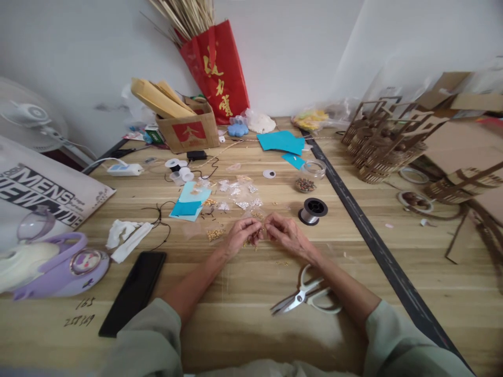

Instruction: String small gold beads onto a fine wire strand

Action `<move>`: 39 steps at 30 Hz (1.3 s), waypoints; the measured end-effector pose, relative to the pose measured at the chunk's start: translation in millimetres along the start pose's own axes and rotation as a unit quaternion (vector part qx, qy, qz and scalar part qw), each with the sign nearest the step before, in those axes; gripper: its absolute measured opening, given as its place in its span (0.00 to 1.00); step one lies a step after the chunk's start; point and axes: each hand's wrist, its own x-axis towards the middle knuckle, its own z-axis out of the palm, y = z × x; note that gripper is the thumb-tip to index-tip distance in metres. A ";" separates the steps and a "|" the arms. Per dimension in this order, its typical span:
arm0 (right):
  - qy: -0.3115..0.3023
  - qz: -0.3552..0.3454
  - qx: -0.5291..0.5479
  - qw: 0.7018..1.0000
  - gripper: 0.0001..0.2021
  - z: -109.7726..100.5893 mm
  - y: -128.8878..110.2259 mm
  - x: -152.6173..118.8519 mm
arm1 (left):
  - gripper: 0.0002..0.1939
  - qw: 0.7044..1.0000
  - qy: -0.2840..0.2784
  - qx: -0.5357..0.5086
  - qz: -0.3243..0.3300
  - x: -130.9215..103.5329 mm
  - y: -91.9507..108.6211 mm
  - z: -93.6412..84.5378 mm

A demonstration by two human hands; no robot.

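Note:
Both hands meet over the middle of the wooden table (220,314). My left hand (244,233) is closed in a pinch, and what it holds is too small to name. Close beside it, fingertips almost touching, my right hand (283,230) also pinches something I cannot make out. Gold beads (215,234) lie just left of my left hand. Beyond the hands are small clear bags with silvery pieces (242,192). A spool of clear line (313,211) stands to the right of my right hand. White-handled scissors (301,296) lie partly open below my right forearm.
A black phone (133,293) and a purple bottle (63,267) are at the left. Blue sheets (281,142), a jar of beads (306,183), a cardboard box (188,128) and a red bag (220,73) stand or lie farther back. Woven baskets (377,141) are at the right.

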 end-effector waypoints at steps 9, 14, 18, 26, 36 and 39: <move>0.000 0.027 0.072 0.997 0.10 1.7 2.0 1.3 | 0.18 1.000 -0.007 -0.020 -0.004 -0.6 0.9 0.9; -0.007 0.024 0.085 0.996 0.10 2.0 3.1 1.8 | 0.18 1.000 -0.014 0.001 0.002 -0.8 0.8 0.4; -0.015 0.019 0.081 0.996 0.10 2.8 2.3 1.6 | 0.18 1.000 -0.005 -0.008 -0.002 -1.3 1.0 0.3; -0.021 0.019 0.043 0.999 0.09 1.7 -4.1 0.7 | 0.15 0.999 -0.013 0.046 0.017 -3.7 3.6 1.3; -0.008 0.023 0.037 0.999 0.11 -0.4 0.3 1.8 | 0.15 0.999 -0.006 0.023 0.034 -0.5 1.0 -0.6; 0.004 0.021 0.045 0.999 0.12 -1.2 2.6 2.4 | 0.15 0.999 0.007 -0.029 0.021 1.6 -0.3 -1.6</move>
